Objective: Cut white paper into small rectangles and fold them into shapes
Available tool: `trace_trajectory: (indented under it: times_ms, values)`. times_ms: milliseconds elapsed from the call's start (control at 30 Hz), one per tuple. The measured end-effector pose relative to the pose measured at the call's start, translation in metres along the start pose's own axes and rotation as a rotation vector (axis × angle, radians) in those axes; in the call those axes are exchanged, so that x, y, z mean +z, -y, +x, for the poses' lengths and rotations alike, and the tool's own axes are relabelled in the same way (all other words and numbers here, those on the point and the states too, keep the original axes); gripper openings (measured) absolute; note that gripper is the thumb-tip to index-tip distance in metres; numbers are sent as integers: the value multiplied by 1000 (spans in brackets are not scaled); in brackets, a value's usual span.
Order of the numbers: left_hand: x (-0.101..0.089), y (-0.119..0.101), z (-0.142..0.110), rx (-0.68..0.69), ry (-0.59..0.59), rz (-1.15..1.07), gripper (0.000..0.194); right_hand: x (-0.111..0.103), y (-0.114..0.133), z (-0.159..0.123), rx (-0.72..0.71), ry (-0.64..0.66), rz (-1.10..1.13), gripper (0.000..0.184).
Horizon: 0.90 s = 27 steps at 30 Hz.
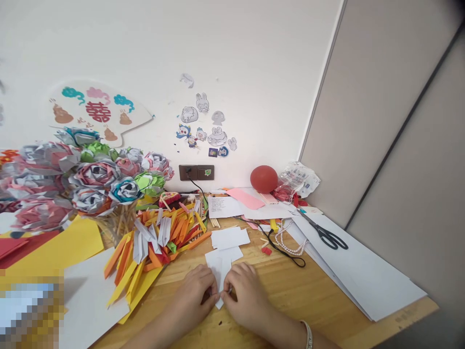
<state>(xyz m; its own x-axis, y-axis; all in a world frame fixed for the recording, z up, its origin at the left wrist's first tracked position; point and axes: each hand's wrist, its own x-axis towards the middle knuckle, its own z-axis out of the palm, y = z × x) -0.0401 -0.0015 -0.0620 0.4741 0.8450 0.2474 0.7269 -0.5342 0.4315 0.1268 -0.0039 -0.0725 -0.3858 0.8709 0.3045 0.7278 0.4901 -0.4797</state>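
My left hand [196,291] and my right hand [244,293] rest close together on the wooden table [290,291], fingers curled and pinching a small white paper piece [221,269] that is being folded between them. The paper's upper part sticks out beyond my fingertips. More white paper squares [229,237] lie just beyond it. A bracelet sits on my right wrist.
A heap of folded orange, yellow and white paper strips [160,242] lies to the left, beside a bouquet of paper roses [87,179]. Black scissors [325,235] lie on white sheets [359,276] at the right. A red ball [263,178], a bead string and a black cable sit near the wall.
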Motion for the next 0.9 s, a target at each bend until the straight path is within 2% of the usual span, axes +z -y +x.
trace_trajectory:
  times_ms: [167, 233, 333, 467, 667, 733, 900]
  values:
    - [2, 5, -5, -49, -41, 8, 4, -2, 0, -4, -41, 9, 19, 23]
    - [4, 9, -7, -76, -97, 24, 12, -2, -1, -5, -48, -2, 25, 26]
    - [7, 14, -9, -83, -154, 19, 27, 0, -3, -5, -36, -26, 44, 24]
    - [7, 13, -9, -101, -161, 18, 33, 4, -7, -3, -14, -31, 78, 18]
    - [3, 11, -8, -127, -141, 29, 35, 4, -8, 1, 42, -54, 120, 20]
    - [5, 13, -9, -118, -155, 30, 33, 2, -7, 1, 34, -53, 135, 16]
    - [14, 21, -9, -108, -204, 25, 36, 1, -4, 0, 17, -34, 94, 19]
